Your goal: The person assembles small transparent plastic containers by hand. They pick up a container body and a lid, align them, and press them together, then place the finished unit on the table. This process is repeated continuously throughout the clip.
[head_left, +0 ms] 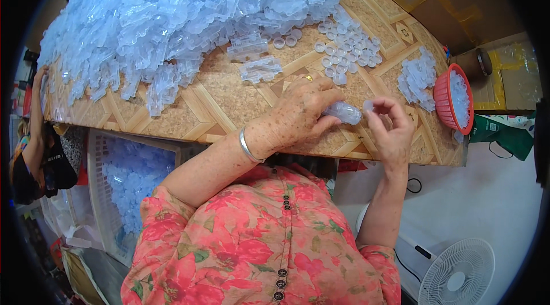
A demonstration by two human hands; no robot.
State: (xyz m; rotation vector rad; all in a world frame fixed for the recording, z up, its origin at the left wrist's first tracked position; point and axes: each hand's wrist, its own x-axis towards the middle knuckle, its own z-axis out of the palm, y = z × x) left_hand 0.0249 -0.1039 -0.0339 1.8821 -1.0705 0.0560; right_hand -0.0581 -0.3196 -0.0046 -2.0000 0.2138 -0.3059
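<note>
My left hand point(301, 107), with a silver bangle at its wrist and a ring, is closed round a clear plastic tube point(345, 112) lying sideways just above the table's near edge. One end of the tube points right. Facing that end, my right hand point(391, 124) pinches a small round translucent cap point(368, 106) between thumb and finger. Cap and tube are a little apart. Beyond my hands lies a spread of loose round caps point(346, 53). Two flat clear plastic pieces point(260, 69) rest near my left hand.
A large heap of clear plastic pieces point(172, 12) covers the table's far left. At right are a smaller pile point(418, 78) and a red basket point(441, 96) of pieces. Below stand a filled white crate point(100, 190) and a fan point(457, 280). Another person's arm point(37, 110) shows far left.
</note>
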